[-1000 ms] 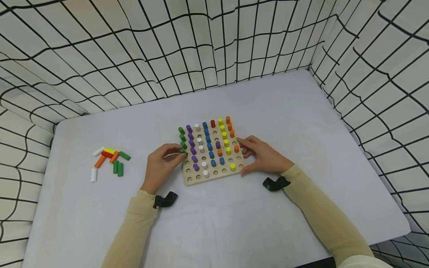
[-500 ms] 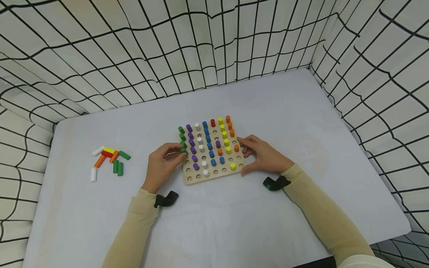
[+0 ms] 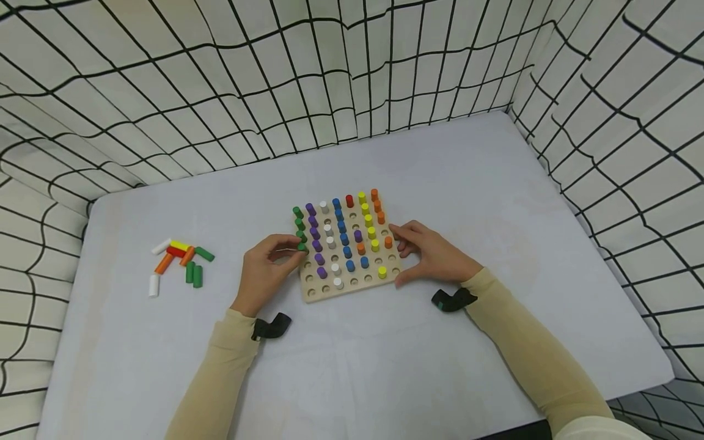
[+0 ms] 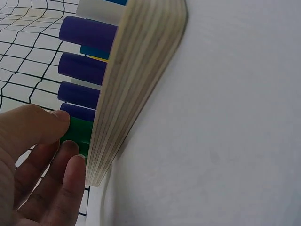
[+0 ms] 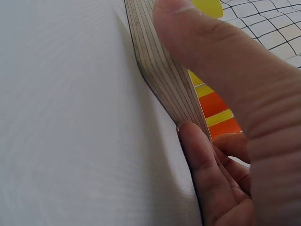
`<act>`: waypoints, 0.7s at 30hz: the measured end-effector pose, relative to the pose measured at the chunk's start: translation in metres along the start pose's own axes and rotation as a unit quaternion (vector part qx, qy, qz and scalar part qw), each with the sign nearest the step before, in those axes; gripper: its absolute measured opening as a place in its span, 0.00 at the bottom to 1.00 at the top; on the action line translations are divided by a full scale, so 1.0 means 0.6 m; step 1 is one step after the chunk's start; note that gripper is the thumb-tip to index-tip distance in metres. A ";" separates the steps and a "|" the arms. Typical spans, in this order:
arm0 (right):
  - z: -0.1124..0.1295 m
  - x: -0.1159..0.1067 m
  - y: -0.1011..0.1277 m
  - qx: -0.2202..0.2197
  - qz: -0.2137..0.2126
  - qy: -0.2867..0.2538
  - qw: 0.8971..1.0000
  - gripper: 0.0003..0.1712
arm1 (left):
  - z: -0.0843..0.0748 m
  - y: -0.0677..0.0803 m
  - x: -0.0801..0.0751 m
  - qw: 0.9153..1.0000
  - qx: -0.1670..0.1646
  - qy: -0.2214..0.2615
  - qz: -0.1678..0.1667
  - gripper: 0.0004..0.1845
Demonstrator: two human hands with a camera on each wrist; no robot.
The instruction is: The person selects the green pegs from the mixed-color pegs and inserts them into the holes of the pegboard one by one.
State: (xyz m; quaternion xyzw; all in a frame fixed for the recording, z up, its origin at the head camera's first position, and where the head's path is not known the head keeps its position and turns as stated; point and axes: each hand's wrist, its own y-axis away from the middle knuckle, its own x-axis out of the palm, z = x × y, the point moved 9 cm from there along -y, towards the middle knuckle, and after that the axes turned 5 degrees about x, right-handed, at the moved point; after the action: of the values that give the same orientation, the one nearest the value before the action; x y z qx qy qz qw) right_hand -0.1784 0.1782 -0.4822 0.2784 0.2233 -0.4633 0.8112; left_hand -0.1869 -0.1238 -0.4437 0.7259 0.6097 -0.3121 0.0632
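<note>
A wooden pegboard [image 3: 330, 295] lies mid-table, carrying upright pegs in colour columns. At its left edge my left hand [image 3: 264, 269] pinches a green peg [image 4: 77, 129] between thumb and fingers, in line with the other green pegs [image 3: 298, 212] behind it. The left wrist view shows purple pegs [image 4: 84, 68] close beyond that peg. My right hand [image 3: 434, 255] holds the board by its right side, thumb near the front corner and index finger farther back. In the right wrist view its thumb [image 5: 202, 37] crosses the layered board edge [image 5: 164, 70]; orange pegs [image 5: 214, 104] show behind.
Left of the board lies a loose pile of pegs, with green [image 3: 198, 276], white [image 3: 154, 286], orange [image 3: 163, 264], red [image 3: 175, 252] and yellow [image 3: 180, 246] ones. Black wire mesh [image 3: 352, 79] surrounds the white table [image 3: 495, 379] at the back and sides.
The green peg in my left hand's pinch shifts very slightly right. Both hands otherwise stay where they were, and the loose pile is unchanged.
</note>
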 end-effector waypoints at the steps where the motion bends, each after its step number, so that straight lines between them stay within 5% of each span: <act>1: 0.000 0.000 0.000 0.001 0.000 0.001 1.000 0.69 | 0.001 0.001 -0.002 1.000 -0.003 -0.003 0.001 0.14; 11: 0.000 0.002 -0.001 0.003 0.002 0.006 1.000 0.69 | 0.018 0.016 -0.044 0.998 -0.022 -0.055 -0.012 0.16; 21: -0.002 0.002 -0.001 0.004 0.002 0.007 1.000 0.69 | 0.037 0.031 -0.116 0.995 -0.045 -0.079 -0.049 0.17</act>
State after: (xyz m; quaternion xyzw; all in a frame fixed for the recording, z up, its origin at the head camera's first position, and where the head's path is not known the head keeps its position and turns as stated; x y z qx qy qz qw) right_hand -0.1784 0.1778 -0.4838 0.2853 0.2261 -0.4604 0.8096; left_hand -0.1820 -0.1976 -0.4297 0.6649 0.6506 -0.3438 0.1284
